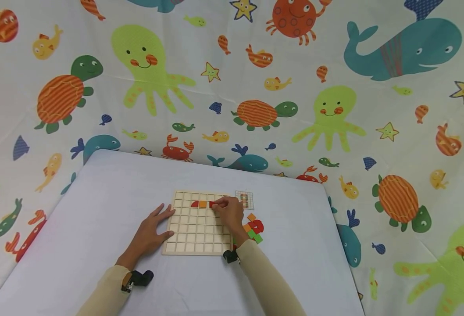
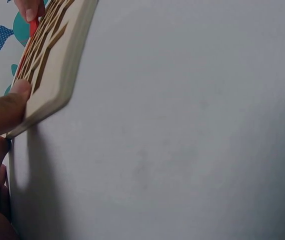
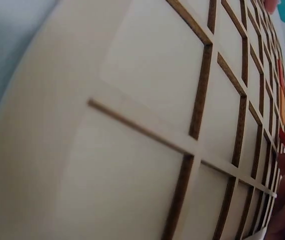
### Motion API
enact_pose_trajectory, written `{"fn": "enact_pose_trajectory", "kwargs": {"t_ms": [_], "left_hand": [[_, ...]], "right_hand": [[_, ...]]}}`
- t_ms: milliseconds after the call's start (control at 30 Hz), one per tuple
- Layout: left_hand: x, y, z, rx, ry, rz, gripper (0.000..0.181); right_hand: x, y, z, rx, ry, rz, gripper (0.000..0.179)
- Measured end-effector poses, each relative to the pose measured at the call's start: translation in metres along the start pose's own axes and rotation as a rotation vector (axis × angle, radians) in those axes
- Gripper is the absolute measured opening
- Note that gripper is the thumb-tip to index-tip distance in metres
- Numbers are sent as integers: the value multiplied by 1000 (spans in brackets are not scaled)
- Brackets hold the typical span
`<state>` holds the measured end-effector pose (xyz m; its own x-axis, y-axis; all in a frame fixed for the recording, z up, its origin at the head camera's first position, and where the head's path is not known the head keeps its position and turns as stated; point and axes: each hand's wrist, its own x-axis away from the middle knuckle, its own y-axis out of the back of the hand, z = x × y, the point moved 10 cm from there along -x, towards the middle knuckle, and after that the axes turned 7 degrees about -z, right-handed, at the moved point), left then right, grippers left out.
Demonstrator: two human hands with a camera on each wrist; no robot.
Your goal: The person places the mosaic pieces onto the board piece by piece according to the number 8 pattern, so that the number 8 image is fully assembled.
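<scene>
A wooden grid board (image 1: 198, 239) lies on the white table. My left hand (image 1: 151, 232) rests at its left edge, fingers spread and touching the rim; the left wrist view shows a fingertip (image 2: 21, 89) over the rim. In an upper row sit a red curved tile (image 1: 194, 204) and an orange square tile (image 1: 203, 204). My right hand (image 1: 230, 213) pinches a red tile (image 1: 212, 204) between thumb and fingertips, just right of the orange one. The right wrist view shows this red tile (image 3: 284, 140) tilted at the grid, its far part hidden by the fingers.
Right of the board lies a loose pile of red, orange and green tiles (image 1: 258, 226), partly behind my right wrist. A small printed pattern card (image 1: 249, 199) lies at the board's upper right corner. Behind the table (image 1: 295, 245) hangs a curtain (image 1: 216, 79) with sea animals.
</scene>
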<state>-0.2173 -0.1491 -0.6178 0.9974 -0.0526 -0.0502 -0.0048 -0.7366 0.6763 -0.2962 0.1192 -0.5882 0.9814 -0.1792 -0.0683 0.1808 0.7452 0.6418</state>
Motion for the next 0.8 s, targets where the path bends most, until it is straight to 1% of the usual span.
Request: {"fn": "enact_pose_trajectory", "kwargs": {"t_ms": [133,300,500,667,800], "left_hand": [[0,1,0,3,-4,-3,76],[0,1,0,2,-3,-4,76],[0,1,1,1,-2,-5,76],[0,0,0,5,-4,-3,76],[-1,1,0,1,-5,-1,77]], "right_hand": [[-1,-4,-2,17,-34,-6,7],[-3,-6,0,55,-33,-23,9],[-3,-8,1,101,-46,-22,10],[-3,-7,1,93,-41,-5,12],[-2,1,-2,39,-21,12,13]]}}
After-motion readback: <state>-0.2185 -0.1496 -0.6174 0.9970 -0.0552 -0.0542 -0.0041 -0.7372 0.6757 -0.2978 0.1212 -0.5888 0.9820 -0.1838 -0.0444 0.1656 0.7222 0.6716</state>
